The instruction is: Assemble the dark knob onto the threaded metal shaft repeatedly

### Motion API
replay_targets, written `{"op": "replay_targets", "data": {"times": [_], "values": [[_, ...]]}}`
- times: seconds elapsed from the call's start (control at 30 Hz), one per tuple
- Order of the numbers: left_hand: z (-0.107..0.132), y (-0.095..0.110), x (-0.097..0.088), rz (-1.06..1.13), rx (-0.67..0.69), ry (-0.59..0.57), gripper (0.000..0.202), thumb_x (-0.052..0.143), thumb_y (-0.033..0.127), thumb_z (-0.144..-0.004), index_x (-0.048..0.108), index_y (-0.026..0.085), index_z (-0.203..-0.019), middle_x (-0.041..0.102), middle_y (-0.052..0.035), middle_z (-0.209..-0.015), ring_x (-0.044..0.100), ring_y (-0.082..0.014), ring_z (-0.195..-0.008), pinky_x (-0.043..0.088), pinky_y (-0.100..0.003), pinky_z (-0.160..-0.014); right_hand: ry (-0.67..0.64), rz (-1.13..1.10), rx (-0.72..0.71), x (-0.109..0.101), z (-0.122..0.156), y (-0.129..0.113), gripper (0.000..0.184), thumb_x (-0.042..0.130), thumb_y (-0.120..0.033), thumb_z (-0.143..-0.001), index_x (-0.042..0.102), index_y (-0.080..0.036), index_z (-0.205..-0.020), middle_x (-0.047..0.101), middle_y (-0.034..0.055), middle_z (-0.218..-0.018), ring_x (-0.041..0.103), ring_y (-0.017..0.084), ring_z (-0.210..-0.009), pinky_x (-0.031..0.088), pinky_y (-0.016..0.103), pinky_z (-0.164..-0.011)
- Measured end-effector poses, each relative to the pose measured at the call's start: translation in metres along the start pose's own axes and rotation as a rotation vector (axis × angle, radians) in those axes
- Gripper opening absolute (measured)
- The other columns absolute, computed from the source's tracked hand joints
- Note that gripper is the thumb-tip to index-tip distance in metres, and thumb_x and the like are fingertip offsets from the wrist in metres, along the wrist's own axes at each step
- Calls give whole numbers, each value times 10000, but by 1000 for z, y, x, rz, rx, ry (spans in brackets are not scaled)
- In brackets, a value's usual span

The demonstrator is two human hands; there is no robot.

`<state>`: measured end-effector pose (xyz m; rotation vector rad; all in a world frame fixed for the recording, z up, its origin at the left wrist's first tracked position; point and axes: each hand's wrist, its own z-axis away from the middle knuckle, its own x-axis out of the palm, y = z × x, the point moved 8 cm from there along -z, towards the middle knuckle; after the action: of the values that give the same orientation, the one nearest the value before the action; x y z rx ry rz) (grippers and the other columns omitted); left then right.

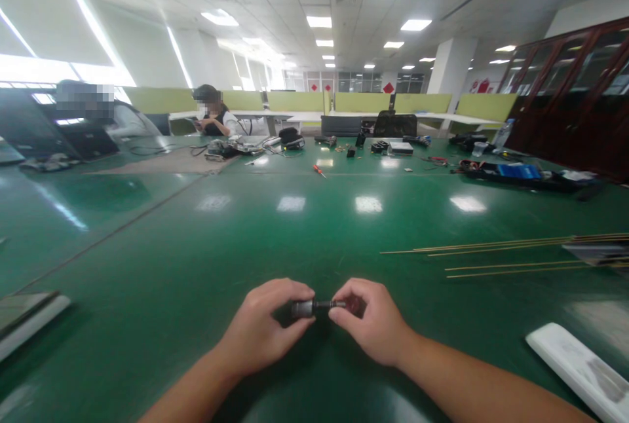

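Low in the middle of the view, my left hand (263, 325) is closed around a dark grey metal cylinder (303, 308), thumb below and fingers above. A thin dark shaft (323, 304) runs from the cylinder to my right hand (378, 321). Between thumb and forefinger, that hand pinches the shaft's end, by a dark reddish round part (353, 305) mostly hidden in the palm. Whether the cylinder, shaft and reddish part are one piece I cannot tell. Both hands are just above the green tabletop (314, 246).
Thin brass-coloured rods (496, 247) lie at the right. A white case (580, 361) is at the lower right, a pale flat box (37, 318) at the left. Farther back are an orange screwdriver (319, 171), a black tray (521, 174) and electronic parts. Two people sit across the table.
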<state>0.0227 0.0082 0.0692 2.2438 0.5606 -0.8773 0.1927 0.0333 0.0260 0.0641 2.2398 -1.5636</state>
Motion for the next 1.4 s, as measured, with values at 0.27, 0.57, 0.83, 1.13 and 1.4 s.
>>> {"op": "replay_targets", "data": {"times": [0.27, 0.57, 0.83, 1.13, 1.4], "values": [[-1, -1, -2, -6, -1, 6, 217, 735, 172, -800, 707, 243, -1003, 768, -11, -949, 729, -168, -871, 582, -278, -803, 7, -5, 19, -1, 0, 0, 41, 727, -200, -776, 710, -166, -759, 638, -6, -674, 555, 135, -618, 405, 239, -589], [-2, -2, -3, -15, -9, 5, 209, 733, 179, -802, 721, 224, -1006, 773, -42, -958, 736, -189, -869, 592, -298, -812, 10, -2, 21, -3, -1, 0, 39, 728, -201, -788, 707, -176, -766, 648, -4, -680, 563, 140, -626, 417, 246, -599], [-1, -2, -5, -19, -9, -3, 208, 729, 174, -810, 711, 230, -1010, 765, -30, -956, 726, -178, -865, 581, -288, -799, 10, 3, 26, -2, 0, 2, 51, 727, -211, -788, 708, -171, -763, 642, -2, -674, 559, 139, -619, 415, 243, -591], [0, -5, -7, -17, -10, 8, 210, 732, 186, -809, 712, 231, -1013, 764, -31, -962, 727, -179, -877, 583, -286, -809, 10, 2, 33, -2, 0, 3, 42, 734, -206, -786, 714, -170, -776, 642, -5, -682, 563, 139, -627, 415, 245, -597], [-1, -4, -10, -21, -18, 16, 201, 723, 189, -804, 722, 221, -1002, 768, -49, -951, 734, -193, -862, 593, -296, -799, 18, -19, 31, -2, -1, 4, 37, 732, -203, -783, 712, -172, -777, 650, -4, -686, 568, 143, -634, 423, 249, -608]]}}
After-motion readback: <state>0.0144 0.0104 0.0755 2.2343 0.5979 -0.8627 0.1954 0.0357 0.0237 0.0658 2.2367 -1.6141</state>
